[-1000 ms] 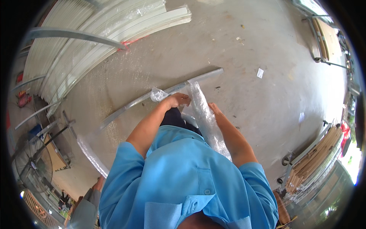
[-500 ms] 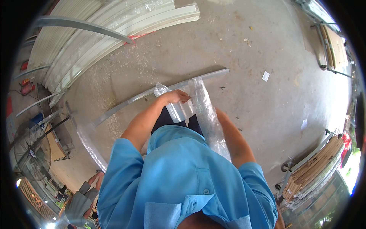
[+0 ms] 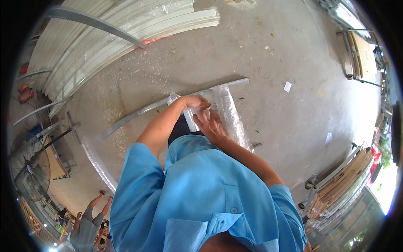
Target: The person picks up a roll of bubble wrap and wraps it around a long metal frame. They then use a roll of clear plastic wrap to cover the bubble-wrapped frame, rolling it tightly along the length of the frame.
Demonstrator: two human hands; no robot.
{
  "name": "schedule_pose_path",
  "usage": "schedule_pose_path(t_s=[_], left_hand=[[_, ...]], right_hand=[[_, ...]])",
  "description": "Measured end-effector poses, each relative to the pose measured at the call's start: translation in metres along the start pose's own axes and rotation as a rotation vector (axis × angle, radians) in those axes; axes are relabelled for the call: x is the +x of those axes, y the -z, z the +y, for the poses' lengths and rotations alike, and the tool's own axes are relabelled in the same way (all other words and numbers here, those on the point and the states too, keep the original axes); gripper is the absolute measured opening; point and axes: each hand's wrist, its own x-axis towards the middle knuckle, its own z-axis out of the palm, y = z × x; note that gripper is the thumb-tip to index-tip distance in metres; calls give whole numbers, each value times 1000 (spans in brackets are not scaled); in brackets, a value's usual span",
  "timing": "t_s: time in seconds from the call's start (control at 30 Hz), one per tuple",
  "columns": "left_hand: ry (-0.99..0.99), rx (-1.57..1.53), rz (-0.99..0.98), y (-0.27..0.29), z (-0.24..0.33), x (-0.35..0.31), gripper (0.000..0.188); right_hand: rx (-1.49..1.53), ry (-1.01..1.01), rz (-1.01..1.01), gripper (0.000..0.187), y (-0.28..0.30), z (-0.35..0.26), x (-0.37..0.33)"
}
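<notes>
My left hand [image 3: 195, 102] is closed at the upper end of a roll of clear plastic film [image 3: 189, 121], its fingertips curled beside the wrapped bar. Lower and to the right, my right hand [image 3: 213, 126] reaches in with fingers spread and bent, close to my left fingertips and the film. A long bar wrapped in clear plastic [image 3: 233, 115] passes just right of my right hand. Across the far side, a long pale metal bar [image 3: 147, 108] lies at a slant, meeting the wrapped piece. Part of the roll is hidden behind my hands.
Stacked white panels [image 3: 138, 29] fill the far left, with a curved metal bar [image 3: 96, 27] over them. A standing fan [image 3: 29, 168] and another person [image 3: 86, 224] are at the left. Flattened cardboard [image 3: 342, 185] is stacked at right. A paper scrap [image 3: 287, 86] lies on the floor.
My right hand has come up from beside the wrapped bar to the film roll, near my left hand. My left hand has stayed almost in place, on the roll.
</notes>
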Motion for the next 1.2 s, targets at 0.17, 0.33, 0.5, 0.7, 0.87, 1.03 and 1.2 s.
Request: schedule_pose_path(t_s=[0.17,0.33,0.5,0.7,0.87,1.03,1.2], left_hand=[[13,12,47,2,-6,7,30],[-194,344,98,6,-2,18,31],[-16,62,-65,4,-6,19,31],[-620,-646,54,-16,-52,17,26],[-134,-282,-79,-20,-46,26,24],[-147,-349,-38,-30,-29,16,26],[-153,-458,-6,-38,-40,16,29]], right_hand=[[89,-37,-11,39,-28,5,-2],[107,31,60,26,-12,-8,-2],[176,267,194,18,43,-13,19],[105,390,281,30,131,36,73],[-196,193,262,36,143,142,120],[-26,-229,-74,36,78,255,86],[-94,-276,-645,55,-11,251,-43]])
